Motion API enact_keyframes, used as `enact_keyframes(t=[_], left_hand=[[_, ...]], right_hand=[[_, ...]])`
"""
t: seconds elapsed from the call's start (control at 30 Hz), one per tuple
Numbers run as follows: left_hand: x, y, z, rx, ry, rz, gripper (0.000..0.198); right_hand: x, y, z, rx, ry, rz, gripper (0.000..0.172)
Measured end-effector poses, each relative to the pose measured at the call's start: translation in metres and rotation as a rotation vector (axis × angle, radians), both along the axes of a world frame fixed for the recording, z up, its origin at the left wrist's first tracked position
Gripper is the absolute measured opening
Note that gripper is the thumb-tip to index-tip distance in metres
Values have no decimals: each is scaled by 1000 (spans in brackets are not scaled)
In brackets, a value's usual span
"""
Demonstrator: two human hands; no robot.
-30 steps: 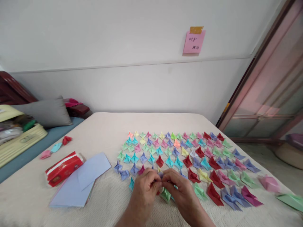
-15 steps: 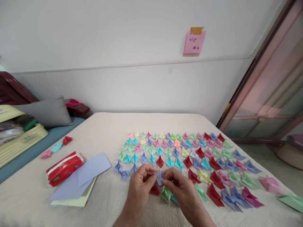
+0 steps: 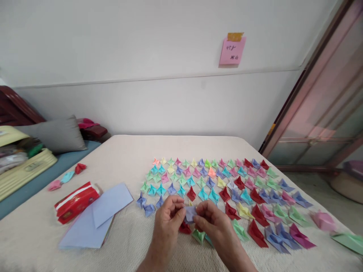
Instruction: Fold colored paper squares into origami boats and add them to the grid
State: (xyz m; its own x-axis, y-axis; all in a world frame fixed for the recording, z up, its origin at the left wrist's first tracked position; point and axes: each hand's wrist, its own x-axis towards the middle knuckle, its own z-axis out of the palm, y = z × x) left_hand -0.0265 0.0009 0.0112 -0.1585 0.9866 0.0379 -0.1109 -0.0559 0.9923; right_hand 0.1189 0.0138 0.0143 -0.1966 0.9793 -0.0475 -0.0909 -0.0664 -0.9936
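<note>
My left hand (image 3: 167, 223) and my right hand (image 3: 215, 223) meet low in the middle and pinch a small lavender paper piece (image 3: 190, 213) between thumbs and fingertips. Just under it lie a red folded piece (image 3: 185, 227) and a green folded piece (image 3: 198, 235). Beyond my hands, rows of several small folded paper shapes (image 3: 215, 181) in many colours cover the cream tabletop (image 3: 136, 155). A stack of lavender paper sheets (image 3: 96, 217) lies to the left of my hands.
A red and white packet (image 3: 76, 201) lies beside the sheets. Three loose folded pieces (image 3: 66, 176) sit near the left edge. A grey cushion (image 3: 53, 134) and yellow box (image 3: 25, 168) are further left. A pink note (image 3: 231, 50) hangs on the wall. Larger pink and green folded pieces (image 3: 323, 220) lie at the right.
The lavender piece, hidden in my fingers a second ago, is now spread out between both hands. My hands have lifted slightly off the red and green pieces. The paper stack's top sheets shifted briefly.
</note>
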Motion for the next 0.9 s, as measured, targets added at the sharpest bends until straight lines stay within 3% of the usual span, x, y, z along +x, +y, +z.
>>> enact_keyframes(t=[0.17,0.33,0.53,0.67,0.83,0.9], left_hand=[[5,-1,3,-20,19,19,22],[8,-1,-2,-86,-135,-111,33],[9,-1,-2,-69,-150,-55,31],[13,0,-7,-42,-194,-22,37],[6,-2,5,-87,-363,-5,43],[0,-3,11,-117,-475,-61,47]], right_hand=[[-3,-1,-7,8,106,5,20],[-2,-1,-9,16,151,-40,27],[0,-2,-3,-5,148,21,26],[-5,-6,-3,73,110,-65,25],[2,-8,-1,179,36,-95,18],[9,-6,2,240,-47,-139,18]])
